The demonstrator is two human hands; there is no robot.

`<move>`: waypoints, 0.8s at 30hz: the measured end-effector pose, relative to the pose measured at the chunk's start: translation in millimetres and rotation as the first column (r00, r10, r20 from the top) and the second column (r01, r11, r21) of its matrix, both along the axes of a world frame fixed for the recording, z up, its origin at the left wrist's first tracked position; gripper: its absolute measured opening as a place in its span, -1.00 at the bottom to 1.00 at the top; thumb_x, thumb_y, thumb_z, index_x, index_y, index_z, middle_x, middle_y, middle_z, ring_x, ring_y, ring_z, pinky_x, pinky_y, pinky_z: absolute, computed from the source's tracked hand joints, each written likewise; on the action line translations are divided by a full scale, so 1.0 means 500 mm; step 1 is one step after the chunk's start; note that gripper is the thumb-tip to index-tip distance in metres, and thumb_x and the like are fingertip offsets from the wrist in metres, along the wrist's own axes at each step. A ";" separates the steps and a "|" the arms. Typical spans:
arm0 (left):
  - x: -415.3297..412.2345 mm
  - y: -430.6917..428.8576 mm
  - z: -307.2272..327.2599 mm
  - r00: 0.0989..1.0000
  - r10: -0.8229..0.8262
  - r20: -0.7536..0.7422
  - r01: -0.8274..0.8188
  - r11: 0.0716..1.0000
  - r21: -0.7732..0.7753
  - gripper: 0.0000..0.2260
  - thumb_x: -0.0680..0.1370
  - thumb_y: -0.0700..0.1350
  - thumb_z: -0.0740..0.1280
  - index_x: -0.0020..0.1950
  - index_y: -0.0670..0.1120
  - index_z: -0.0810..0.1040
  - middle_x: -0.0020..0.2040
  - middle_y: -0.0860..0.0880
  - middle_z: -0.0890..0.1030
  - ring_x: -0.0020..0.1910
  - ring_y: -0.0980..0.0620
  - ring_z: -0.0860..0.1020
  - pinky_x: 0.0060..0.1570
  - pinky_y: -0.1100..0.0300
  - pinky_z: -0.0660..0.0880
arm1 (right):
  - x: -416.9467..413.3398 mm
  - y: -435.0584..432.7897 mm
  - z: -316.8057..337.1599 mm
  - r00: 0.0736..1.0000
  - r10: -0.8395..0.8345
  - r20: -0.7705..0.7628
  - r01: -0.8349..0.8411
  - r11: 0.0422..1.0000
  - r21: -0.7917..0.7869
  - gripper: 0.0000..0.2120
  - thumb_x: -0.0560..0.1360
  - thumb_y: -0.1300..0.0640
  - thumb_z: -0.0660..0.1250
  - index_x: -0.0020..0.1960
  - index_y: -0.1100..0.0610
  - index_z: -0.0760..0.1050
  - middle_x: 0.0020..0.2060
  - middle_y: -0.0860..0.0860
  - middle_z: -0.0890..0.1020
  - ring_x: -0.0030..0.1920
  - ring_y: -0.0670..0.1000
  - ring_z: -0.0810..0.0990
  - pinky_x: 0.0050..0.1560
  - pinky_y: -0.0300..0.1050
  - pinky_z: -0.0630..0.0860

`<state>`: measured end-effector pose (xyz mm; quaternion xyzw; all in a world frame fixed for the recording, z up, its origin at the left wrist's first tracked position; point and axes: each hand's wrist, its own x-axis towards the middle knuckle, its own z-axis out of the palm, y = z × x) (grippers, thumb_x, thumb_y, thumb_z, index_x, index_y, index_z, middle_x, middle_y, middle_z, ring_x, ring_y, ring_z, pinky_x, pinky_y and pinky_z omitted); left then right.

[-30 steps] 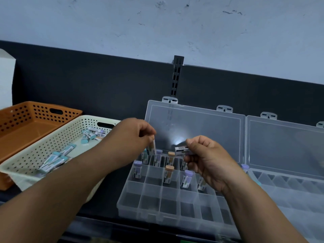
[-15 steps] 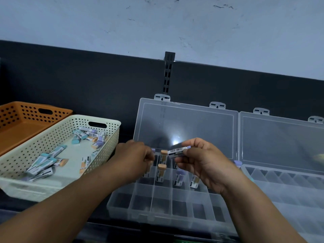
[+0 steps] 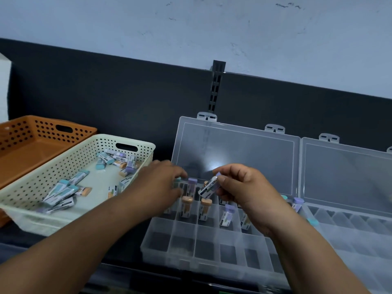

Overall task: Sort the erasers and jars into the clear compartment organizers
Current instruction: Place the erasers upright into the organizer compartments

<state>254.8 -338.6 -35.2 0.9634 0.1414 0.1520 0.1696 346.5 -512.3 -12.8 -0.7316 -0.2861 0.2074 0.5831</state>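
A dark worktop (image 3: 118, 276) runs along the near edge. On it sits a clear compartment organizer (image 3: 191, 247) whose front rows show only bare dividers. A second organizer (image 3: 350, 240) lies against its right side, its cells hazy through the plastic.

Farther in, standing erasers (image 3: 186, 206) fill the middle and back cells, upright, with peach, lilac and teal ends on top. The right hand (image 3: 244, 187) is above those cells. Its fingers (image 3: 222, 180) and thumb are clamped on a sleeved eraser (image 3: 209, 188), held tilted and clear of the box. The sleeve carries a barcode and a dark patch, but the print is too small to read. The left hand (image 3: 161, 183) reaches into the back-left cells with fingers curled downward. Whether they grip anything cannot be told.

To the left, just beside the organizer, a cream perforated basket (image 3: 31, 217) holds loose erasers (image 3: 61, 192) lying flat in white barcoded sleeves, none legible. An orange perforated basket (image 3: 21, 149) sits behind it.

The first lid (image 3: 233, 158) and the neighbouring lid (image 3: 350, 170) stand open against a dark back panel (image 3: 106, 98), latch tabs uppermost. A black slotted bracket (image 3: 216, 88) rises at the panel's seam. Above it is a pale, scuffed wall (image 3: 191, 28). A white block (image 3: 4, 88) shows at the far left edge.
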 end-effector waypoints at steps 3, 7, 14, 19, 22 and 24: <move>-0.034 0.032 0.020 0.995 0.036 0.090 -0.032 0.998 -0.045 -0.69 0.52 -0.04 0.36 0.26 0.07 0.51 0.12 0.09 0.48 0.13 0.10 0.41 0.11 0.16 0.38 | -0.025 0.024 0.014 0.996 0.048 0.076 -0.048 0.999 -0.007 -0.90 0.55 0.29 0.31 -0.05 0.15 0.58 -0.34 0.02 0.64 -0.36 -0.13 0.57 -0.30 -0.30 0.52; -0.076 0.078 0.023 0.986 0.116 0.122 -0.115 0.993 -0.015 -0.66 0.51 -0.02 0.37 0.29 0.05 0.51 0.23 0.06 0.50 0.22 0.07 0.42 0.20 0.14 0.37 | -0.063 0.057 0.022 0.962 0.150 0.226 -0.126 0.985 -0.118 -0.93 0.53 0.21 0.36 -0.10 0.08 0.58 -0.32 -0.03 0.68 -0.31 -0.08 0.59 -0.24 -0.19 0.53; -0.113 0.122 -0.010 0.986 0.136 0.097 -0.129 0.989 -0.070 -0.66 0.51 0.01 0.37 0.27 0.09 0.51 0.27 0.07 0.48 0.29 0.07 0.38 0.25 0.13 0.33 | -0.110 0.114 -0.016 0.872 0.306 0.383 -0.155 0.913 -0.378 -0.93 0.48 0.16 0.40 -0.17 0.03 0.59 -0.26 -0.04 0.66 -0.26 -0.12 0.59 -0.17 -0.17 0.54; -0.117 0.143 -0.015 0.993 0.086 0.082 -0.078 0.992 -0.102 -0.68 0.51 0.03 0.36 0.27 0.09 0.50 0.26 0.09 0.47 0.25 0.10 0.40 0.20 0.17 0.35 | -0.117 0.130 -0.045 0.824 0.309 0.475 -0.051 0.875 -0.481 -0.97 0.47 0.12 0.41 -0.13 0.01 0.59 -0.25 -0.11 0.60 -0.31 -0.22 0.48 -0.28 -0.36 0.38; -0.116 0.150 -0.015 0.996 0.059 0.069 -0.050 0.990 -0.129 -0.67 0.52 0.03 0.35 0.29 0.08 0.49 0.26 0.10 0.46 0.24 0.12 0.41 0.19 0.20 0.34 | -0.124 0.134 -0.055 0.830 0.316 0.460 -0.033 0.851 -0.524 -0.96 0.47 0.12 0.41 -0.13 0.00 0.58 -0.25 -0.13 0.57 -0.30 -0.22 0.48 -0.28 -0.40 0.39; -0.112 0.152 -0.015 0.997 0.039 0.065 -0.030 0.990 -0.139 -0.66 0.53 0.03 0.35 0.29 0.08 0.49 0.26 0.11 0.46 0.25 0.13 0.40 0.20 0.21 0.34 | -0.129 0.134 -0.061 0.845 0.309 0.437 -0.032 0.845 -0.534 -0.87 0.48 0.13 0.42 -0.20 -0.05 0.54 -0.29 -0.14 0.56 -0.32 -0.23 0.48 -0.29 -0.40 0.40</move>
